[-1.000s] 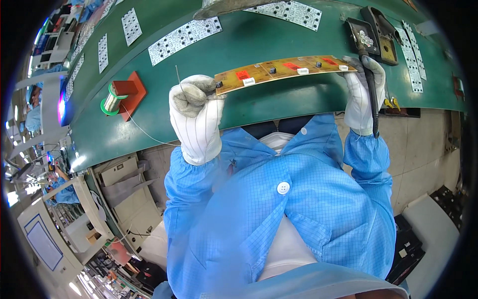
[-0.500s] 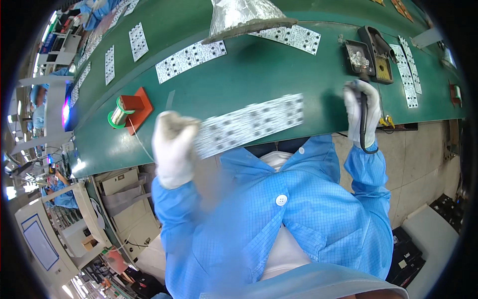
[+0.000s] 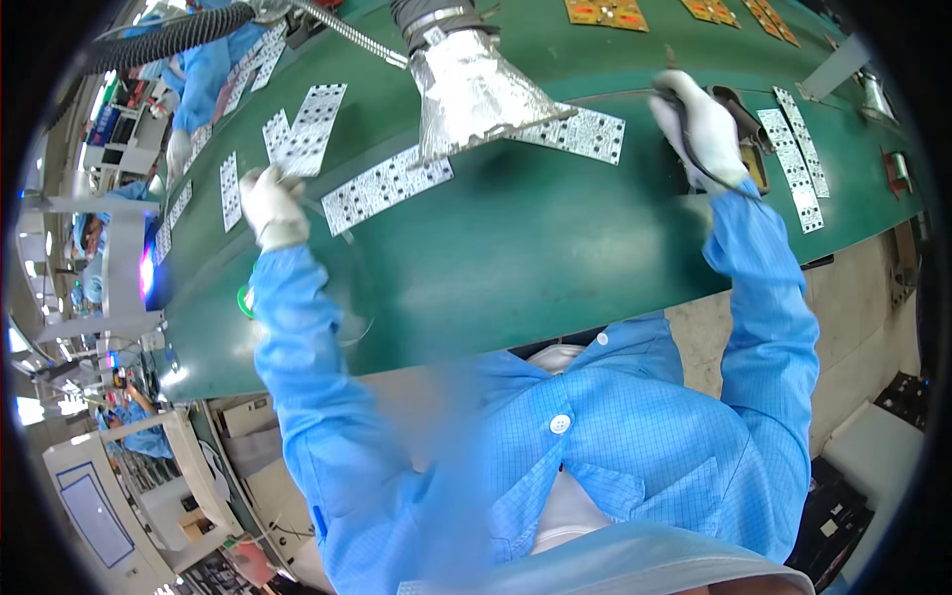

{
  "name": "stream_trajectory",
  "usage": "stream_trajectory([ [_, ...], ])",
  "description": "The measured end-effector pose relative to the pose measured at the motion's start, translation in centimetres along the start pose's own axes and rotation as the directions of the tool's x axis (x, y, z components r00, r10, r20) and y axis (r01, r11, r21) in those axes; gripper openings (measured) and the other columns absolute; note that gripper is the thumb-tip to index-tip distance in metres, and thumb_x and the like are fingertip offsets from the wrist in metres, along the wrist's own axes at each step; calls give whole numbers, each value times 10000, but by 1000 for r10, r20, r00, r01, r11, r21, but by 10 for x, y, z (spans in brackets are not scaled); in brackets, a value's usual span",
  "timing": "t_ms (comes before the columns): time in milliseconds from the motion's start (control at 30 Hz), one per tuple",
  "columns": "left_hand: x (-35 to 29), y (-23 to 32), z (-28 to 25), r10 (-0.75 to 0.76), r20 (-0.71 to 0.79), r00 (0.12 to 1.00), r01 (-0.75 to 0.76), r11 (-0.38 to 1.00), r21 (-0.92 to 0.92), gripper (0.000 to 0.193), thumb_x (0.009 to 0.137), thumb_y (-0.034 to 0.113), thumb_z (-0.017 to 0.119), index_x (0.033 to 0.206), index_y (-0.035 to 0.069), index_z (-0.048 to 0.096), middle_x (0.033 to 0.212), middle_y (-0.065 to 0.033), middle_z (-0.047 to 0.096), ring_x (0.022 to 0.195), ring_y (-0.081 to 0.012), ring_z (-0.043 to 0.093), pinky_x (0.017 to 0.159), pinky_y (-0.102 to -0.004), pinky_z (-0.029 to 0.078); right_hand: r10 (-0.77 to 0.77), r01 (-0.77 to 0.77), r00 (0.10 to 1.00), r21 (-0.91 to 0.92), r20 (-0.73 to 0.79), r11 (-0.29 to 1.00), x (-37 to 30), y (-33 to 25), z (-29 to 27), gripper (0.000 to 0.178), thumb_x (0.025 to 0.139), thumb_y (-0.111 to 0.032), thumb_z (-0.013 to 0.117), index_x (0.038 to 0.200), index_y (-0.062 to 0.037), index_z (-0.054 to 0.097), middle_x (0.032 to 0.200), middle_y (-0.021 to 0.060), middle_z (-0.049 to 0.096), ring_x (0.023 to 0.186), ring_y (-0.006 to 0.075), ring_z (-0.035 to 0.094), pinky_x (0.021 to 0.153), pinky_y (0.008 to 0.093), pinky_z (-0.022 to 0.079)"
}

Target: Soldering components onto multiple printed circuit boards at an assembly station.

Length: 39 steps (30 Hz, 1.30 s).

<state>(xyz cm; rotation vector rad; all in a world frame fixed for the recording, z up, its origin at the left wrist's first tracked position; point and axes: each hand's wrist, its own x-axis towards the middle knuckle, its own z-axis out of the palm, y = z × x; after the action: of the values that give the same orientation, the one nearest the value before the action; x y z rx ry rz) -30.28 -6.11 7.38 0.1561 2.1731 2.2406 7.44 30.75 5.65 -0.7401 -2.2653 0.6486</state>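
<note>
My left hand (image 3: 275, 208), in a white glove, is at the far left of the green bench. Its closed fingers pinch the near end of a white circuit board strip (image 3: 315, 124) with dark square parts. That strip partly covers another board (image 3: 276, 131). My right hand (image 3: 706, 129), gloved too, is wrapped round a soldering iron (image 3: 670, 58); the tip points away from me and its black cable trails along my wrist. Beneath this hand the iron's stand (image 3: 739, 107) is largely hidden. Under my left sleeve the rim of a green solder spool (image 3: 245, 300) peeks out.
A foil-wrapped fume hood (image 3: 461, 94) hangs over the far middle, with boards (image 3: 387, 190) lying beside and under it. More white strips (image 3: 793, 164) lie at the right, and orange boards (image 3: 607, 14) at the back. A co-worker's blue sleeve (image 3: 203, 84) shows far left.
My left hand has carried the circuit board strip from in front of me to the far left. My right hand, still with the soldering iron, has moved farther away, over the stand.
</note>
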Motion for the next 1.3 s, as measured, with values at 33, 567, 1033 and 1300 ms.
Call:
stream_trajectory([
  [33,19,-13,25,-6,-39,999,8,999,44,377,863,9,591,1208,40,443,994,-148,601,731,-254,643,533,-333,488,-37,38,999,-30,21,999,15,4,10,183,896,-54,625,1079,-45,616,901,89,658,824,186,625,739,288,498],
  [567,-129,49,-44,191,514,836,-487,688,538,315,914,117,576,1187,-39,595,1149,-123,606,651,-133,575,589,-238,473,170,-131,985,-592,10,795,188,15,151,261,866,-219,611,1070,-61,578,961,195,707,931,349,693,730,504,532],
  [1033,-233,47,-27,-161,429,889,12,944,329,284,967,254,549,1061,-9,496,1028,-115,615,578,-84,531,510,-200,406,168,-175,937,3,-307,985,118,-1,-24,272,817,-138,628,1077,-61,606,887,164,660,834,304,654,708,401,524],
  [1300,-267,35,-20,-333,582,742,87,908,409,319,894,183,646,1120,-10,529,994,-116,637,664,-128,579,585,-259,468,512,-394,835,429,-203,813,-127,-23,-125,262,897,-149,597,1113,-1,588,926,56,615,814,119,585,656,284,495],
])
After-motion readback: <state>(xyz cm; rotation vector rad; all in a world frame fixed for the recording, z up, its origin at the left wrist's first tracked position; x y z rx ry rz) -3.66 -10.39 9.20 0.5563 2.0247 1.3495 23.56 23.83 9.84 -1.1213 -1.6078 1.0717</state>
